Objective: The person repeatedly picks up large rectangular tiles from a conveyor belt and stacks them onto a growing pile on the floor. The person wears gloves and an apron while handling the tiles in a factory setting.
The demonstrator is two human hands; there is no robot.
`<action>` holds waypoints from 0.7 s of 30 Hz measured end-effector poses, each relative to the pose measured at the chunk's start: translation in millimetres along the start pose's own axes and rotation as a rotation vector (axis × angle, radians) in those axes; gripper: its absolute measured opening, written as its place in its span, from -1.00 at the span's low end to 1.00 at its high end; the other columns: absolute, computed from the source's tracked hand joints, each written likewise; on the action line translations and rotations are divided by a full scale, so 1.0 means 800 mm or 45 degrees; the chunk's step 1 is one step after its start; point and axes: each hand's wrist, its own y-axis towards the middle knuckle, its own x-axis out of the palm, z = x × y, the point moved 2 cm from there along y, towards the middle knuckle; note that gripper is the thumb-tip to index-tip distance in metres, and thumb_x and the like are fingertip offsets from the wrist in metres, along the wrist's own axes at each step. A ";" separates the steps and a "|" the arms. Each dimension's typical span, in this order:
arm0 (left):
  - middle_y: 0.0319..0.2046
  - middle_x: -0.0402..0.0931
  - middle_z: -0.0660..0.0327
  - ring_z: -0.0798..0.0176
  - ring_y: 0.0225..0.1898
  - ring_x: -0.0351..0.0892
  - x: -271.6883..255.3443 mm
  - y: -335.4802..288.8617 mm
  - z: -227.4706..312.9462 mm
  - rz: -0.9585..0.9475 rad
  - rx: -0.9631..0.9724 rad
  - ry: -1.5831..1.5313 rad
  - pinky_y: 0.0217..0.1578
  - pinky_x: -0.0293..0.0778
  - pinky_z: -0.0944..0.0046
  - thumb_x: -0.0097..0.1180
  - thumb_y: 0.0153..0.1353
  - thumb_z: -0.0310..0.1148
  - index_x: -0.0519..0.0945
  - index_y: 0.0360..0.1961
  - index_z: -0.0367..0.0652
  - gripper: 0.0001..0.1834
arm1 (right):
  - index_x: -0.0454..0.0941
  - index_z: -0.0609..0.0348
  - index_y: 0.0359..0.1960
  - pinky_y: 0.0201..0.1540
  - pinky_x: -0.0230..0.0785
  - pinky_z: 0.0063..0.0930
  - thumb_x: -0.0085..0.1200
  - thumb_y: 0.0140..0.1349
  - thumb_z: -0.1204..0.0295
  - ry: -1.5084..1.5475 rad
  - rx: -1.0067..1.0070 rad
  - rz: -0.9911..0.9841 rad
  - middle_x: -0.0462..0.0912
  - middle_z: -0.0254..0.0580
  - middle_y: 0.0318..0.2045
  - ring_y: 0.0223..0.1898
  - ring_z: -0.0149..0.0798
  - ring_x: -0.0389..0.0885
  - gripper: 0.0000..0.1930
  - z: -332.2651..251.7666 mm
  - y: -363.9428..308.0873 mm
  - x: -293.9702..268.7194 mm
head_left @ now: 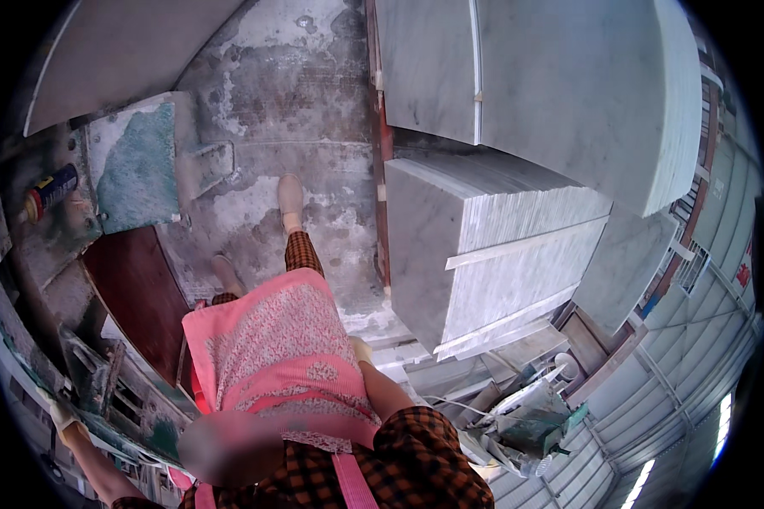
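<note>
My left hand, in a pale glove, is stretched out at the lower left. Its fingers lie along the edge of a worn green machine or bench, and I see nothing held in them. My right hand, also in a pale glove, hangs low beside my pink patterned apron. The apron and my forearm hide most of it, so its fingers do not show. Nearest to its right stands a stack of thin grey stone slabs, bound with pale strips.
Larger grey slabs lean behind the stack against a reddish metal rail. At left are a blue spray can, a green-stained plate and a dark red board. Scrap and a white bucket lie at lower right.
</note>
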 end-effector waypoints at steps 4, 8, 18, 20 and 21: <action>0.24 0.31 0.18 0.16 0.25 0.28 -0.004 0.026 0.020 -0.179 0.027 -0.041 0.27 0.17 0.24 -0.02 0.28 0.20 0.18 0.36 -0.24 -0.15 | 0.63 0.12 -0.10 0.06 0.35 -0.26 0.02 0.00 -0.12 -0.017 -0.088 0.021 0.59 0.12 -0.02 0.11 0.07 0.51 -0.39 -0.018 -0.007 0.017; 0.24 0.32 0.19 0.17 0.24 0.29 -0.047 0.028 0.005 -0.329 0.091 -0.025 0.26 0.17 0.24 -0.01 0.28 0.18 0.18 0.36 -0.24 -0.16 | 0.64 0.08 -0.07 0.07 0.35 -0.24 0.01 0.03 -0.12 0.053 0.000 0.159 0.59 0.04 0.02 0.13 0.04 0.52 -0.40 -0.029 -0.027 0.016; 0.27 0.16 -0.27 -0.22 0.31 0.09 -0.075 0.070 -0.022 0.639 1.340 1.270 0.32 -0.05 -0.04 -0.14 0.28 0.26 0.14 0.38 -0.26 -0.10 | 0.65 0.02 -0.05 0.02 0.48 -0.19 -0.01 0.16 0.29 -0.424 -0.009 0.708 0.58 -0.02 0.05 0.10 -0.10 0.56 -0.66 -0.011 -0.061 0.018; 0.31 0.12 -0.27 -0.24 0.37 0.01 -0.074 0.098 -0.023 0.687 1.438 1.482 0.34 -0.06 -0.04 -0.14 0.35 0.13 0.16 0.37 -0.23 -0.23 | 0.60 0.08 -0.01 0.02 0.47 -0.22 0.01 0.15 0.32 -0.528 -0.141 0.800 0.60 -0.05 0.03 0.09 -0.14 0.57 -0.63 -0.032 -0.105 0.026; 0.32 0.10 -0.28 -0.24 0.38 -0.02 -0.071 0.101 -0.029 0.655 1.477 1.459 0.35 -0.09 -0.06 -0.13 0.33 0.15 0.16 0.38 -0.21 -0.21 | 0.58 0.10 0.01 0.04 0.46 -0.23 0.00 0.15 0.32 -0.598 -0.212 0.889 0.59 -0.06 0.02 0.07 -0.13 0.58 -0.62 -0.028 -0.070 0.029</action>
